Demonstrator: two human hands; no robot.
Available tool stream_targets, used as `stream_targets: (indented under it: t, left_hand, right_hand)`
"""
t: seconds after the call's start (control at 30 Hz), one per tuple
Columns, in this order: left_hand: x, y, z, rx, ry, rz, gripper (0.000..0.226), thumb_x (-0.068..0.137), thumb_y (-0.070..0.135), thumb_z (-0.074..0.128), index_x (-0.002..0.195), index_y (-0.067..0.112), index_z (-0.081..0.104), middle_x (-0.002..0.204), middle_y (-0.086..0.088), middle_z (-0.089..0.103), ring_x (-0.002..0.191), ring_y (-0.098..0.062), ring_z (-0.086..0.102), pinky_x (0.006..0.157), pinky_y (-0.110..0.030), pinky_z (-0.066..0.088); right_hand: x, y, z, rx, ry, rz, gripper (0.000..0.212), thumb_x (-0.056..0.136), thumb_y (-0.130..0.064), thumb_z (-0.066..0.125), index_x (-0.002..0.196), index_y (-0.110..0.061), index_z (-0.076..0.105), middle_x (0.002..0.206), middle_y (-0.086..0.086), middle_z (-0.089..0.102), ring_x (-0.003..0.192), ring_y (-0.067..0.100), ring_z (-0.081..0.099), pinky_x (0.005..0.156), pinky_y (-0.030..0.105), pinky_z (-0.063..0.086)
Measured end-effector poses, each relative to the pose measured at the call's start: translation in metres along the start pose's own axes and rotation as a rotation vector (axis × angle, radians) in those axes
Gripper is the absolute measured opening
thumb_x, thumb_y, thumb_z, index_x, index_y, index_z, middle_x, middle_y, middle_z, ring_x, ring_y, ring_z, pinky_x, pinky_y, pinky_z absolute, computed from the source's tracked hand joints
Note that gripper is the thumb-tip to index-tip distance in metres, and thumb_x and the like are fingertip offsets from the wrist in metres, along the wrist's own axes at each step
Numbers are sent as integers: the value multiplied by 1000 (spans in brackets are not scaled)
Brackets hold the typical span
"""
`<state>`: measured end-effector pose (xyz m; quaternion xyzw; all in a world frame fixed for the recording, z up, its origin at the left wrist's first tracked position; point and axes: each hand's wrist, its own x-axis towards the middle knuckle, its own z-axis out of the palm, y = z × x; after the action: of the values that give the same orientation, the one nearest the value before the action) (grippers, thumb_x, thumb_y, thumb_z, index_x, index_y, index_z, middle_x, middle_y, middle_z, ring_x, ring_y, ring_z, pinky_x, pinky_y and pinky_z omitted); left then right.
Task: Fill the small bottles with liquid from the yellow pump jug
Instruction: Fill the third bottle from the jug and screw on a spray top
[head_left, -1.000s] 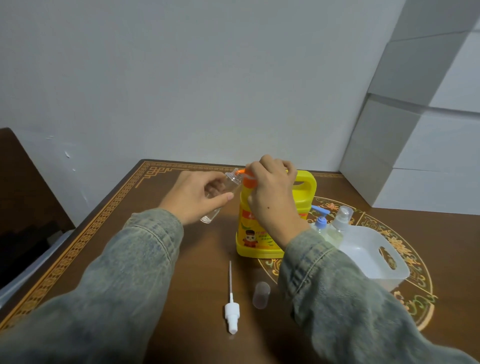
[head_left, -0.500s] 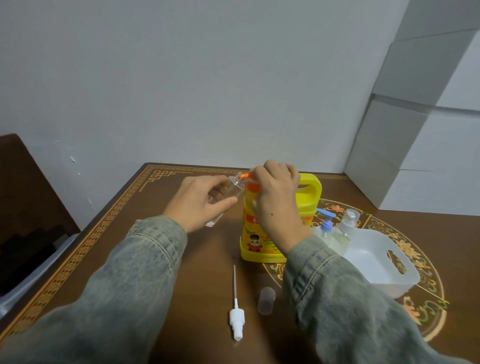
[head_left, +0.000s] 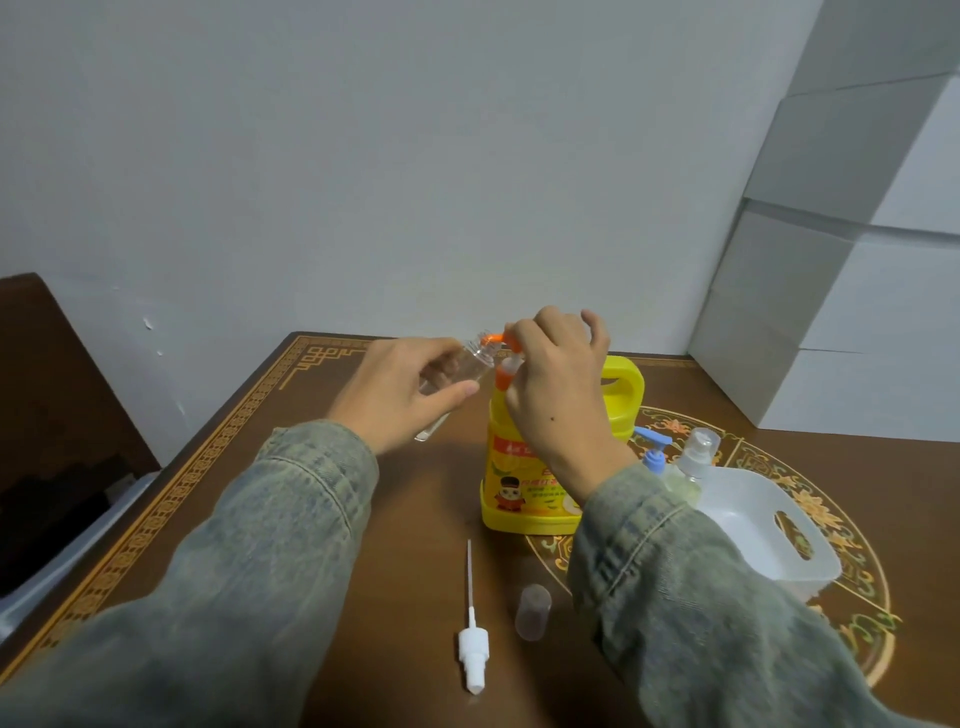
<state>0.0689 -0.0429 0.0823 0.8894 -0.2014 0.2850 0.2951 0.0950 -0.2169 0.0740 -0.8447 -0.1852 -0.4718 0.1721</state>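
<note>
Brown gold-trimmed table (head_left: 218, 467) against pale grey wall (head_left: 363, 156)

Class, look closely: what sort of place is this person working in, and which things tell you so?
Probably a room at home, not a workshop: an ornate wooden table against a plain wall, with a household yellow pump jug and a white plastic basket.

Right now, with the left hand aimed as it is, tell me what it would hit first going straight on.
Most likely the orange pump spout: the left hand tilts the clear bottle with its mouth at that spout, the yellow jug just beyond. Depth is uncertain.
</note>
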Motion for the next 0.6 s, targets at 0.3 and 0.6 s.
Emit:
stream_targets:
  t: [0.3,0.6]
  left_hand:
    - [-15,-7,11,-44,-30,-32,39,80,39,73,110,13,69,90,3,71,80,-10,67,82,-30,54]
    - [0,0,-3,6,-14,15,29,82,35,73,101,13,69,88,2,71,79,-11,65,79,-31,54]
  right_hand:
    - [-14,-2,4,-2,-42,-4,18,65,-1,64,78,-14,61,80,3,53,79,28,56,100,43,29]
    - [1,0,-4,41,-12,-6,22,66,2,68,85,-9,68,83,7,56,80,31,57,104,47,27]
